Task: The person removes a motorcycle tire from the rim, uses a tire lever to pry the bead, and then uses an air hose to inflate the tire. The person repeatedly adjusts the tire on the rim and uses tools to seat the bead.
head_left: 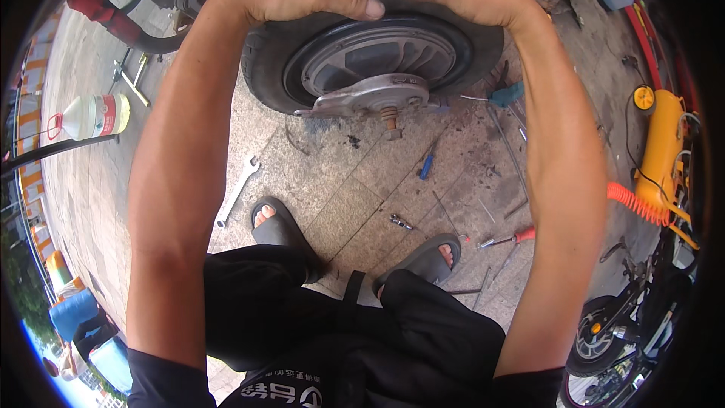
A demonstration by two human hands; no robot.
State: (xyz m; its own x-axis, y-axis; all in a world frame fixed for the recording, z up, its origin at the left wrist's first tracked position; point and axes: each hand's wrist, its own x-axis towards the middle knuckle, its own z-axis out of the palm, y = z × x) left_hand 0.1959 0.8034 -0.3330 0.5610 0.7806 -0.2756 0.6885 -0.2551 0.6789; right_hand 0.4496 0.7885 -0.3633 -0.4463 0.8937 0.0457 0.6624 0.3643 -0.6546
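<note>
A wrench (237, 190) lies left of centre on the paved floor (347, 196). A plastic bottle (92, 115) stands at the left. A yellow air compressor (661, 153) sits at the right edge, screwdrivers (507, 239) nearby.

The paved floor (340, 204) of grey stone slabs is stained dark with grease just below the wheel (370, 45), and the person's two black sandals (283, 227) stand on it near the lower middle. A silver wrench (238, 189) lies left of the sandals, a blue-handled screwdriver (427, 165) and a small bolt (400, 221) lie between wheel and feet, and a red-handled screwdriver (510, 239) lies to the right among thin metal rods. Farther off, a clear plastic bottle (94, 115) lies at the left and a yellow air compressor (663, 153) with an orange coiled hose (634, 202) sits at the right.
</note>
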